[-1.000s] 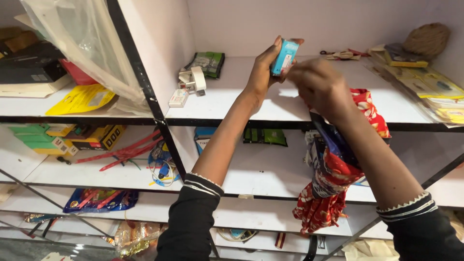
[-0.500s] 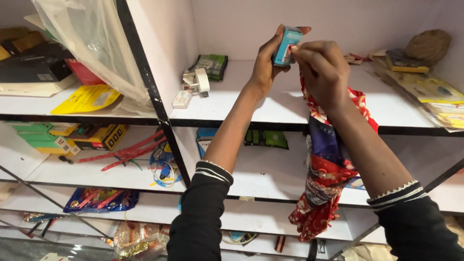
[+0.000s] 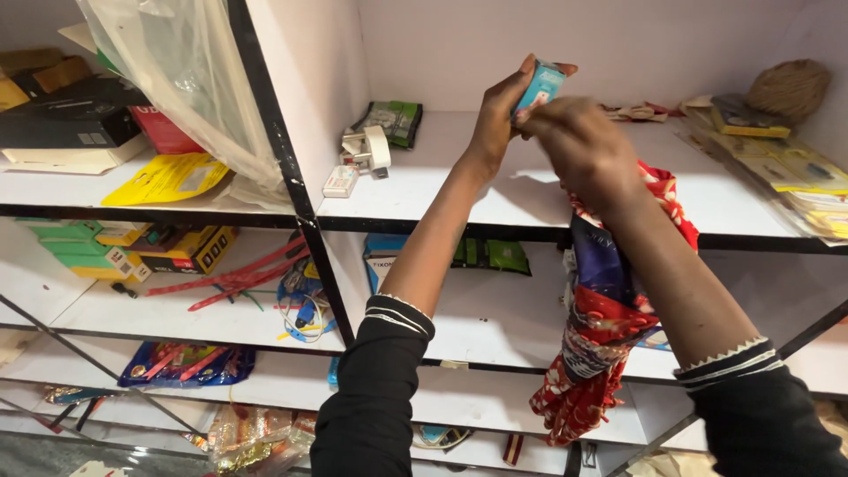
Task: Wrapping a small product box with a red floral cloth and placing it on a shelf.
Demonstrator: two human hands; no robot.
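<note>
Shelf unit, white boards on black frame, seen from above the hands. Left hand (image 3: 496, 119): raised over the top shelf (image 3: 495, 190), fingers and thumb closed around 1 small blue box (image 3: 539, 87), held upright in the air above the shelf, well clear of its surface. Right hand (image 3: 579, 146): just beside the left, fingers curled with the tips at the lower edge of the box; whether they pinch it cannot be told. 1 red and blue patterned cloth (image 3: 601, 327) hangs down from under the right hand and wrist, past the shelf edge to the next level. On the top shelf: 1 roll of white tape (image 3: 377, 146), 1 green packet (image 3: 393, 119) behind it, 1 ball of brown twine (image 3: 789, 87) at far right. Left bay: 1 clear plastic bag (image 3: 177, 79) hanging, 1 yellow packet (image 3: 168, 179). Lower shelf: red cable ties (image 3: 234, 278).
</note>
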